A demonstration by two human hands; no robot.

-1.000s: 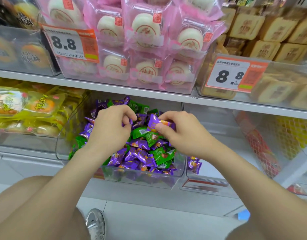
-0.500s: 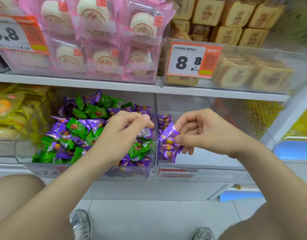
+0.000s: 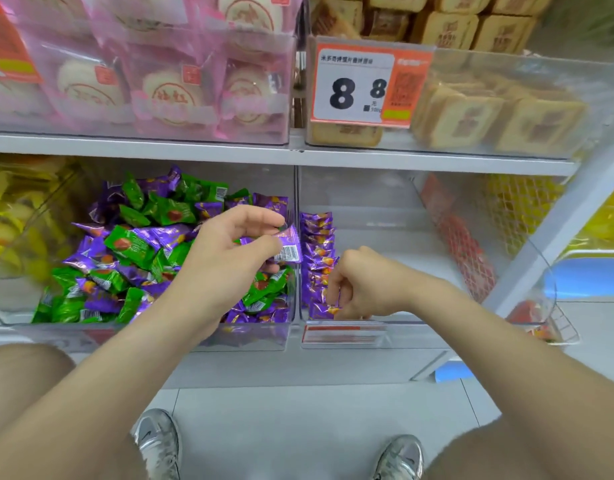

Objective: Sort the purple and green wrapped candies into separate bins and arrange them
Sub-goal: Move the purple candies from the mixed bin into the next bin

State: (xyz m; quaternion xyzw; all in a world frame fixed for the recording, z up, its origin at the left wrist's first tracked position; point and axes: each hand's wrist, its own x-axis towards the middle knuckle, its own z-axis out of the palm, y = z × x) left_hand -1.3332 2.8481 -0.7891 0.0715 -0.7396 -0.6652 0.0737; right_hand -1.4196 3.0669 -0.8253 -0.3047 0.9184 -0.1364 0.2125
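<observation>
A clear bin [image 3: 250, 336] on the lower shelf holds a mixed heap of purple candies [image 3: 160, 235] and green candies [image 3: 132, 244]. My left hand [image 3: 229, 258] hovers over its right side, pinching one purple candy [image 3: 288, 245] between thumb and fingers. To its right a second clear bin [image 3: 402, 216] holds a neat row of purple candies [image 3: 317, 244] along its left wall. My right hand [image 3: 361, 285] reaches down at the front end of that row, fingers curled on a purple candy [image 3: 324, 308] there.
The upper shelf [image 3: 298, 155] carries pink-wrapped cakes [image 3: 167, 88], tan pastry packs [image 3: 506, 112] and an 8.8 price tag [image 3: 364, 88]. Yellow snacks [image 3: 18, 216] sit left of the mixed bin; a red mesh bag [image 3: 465, 247] lies right. My shoes [image 3: 160, 441] stand on grey floor tiles.
The view swung right and closer. My right hand carried a purple candy from the mixed bin down to the front of the row in the right bin. My left hand lifted another purple candy.
</observation>
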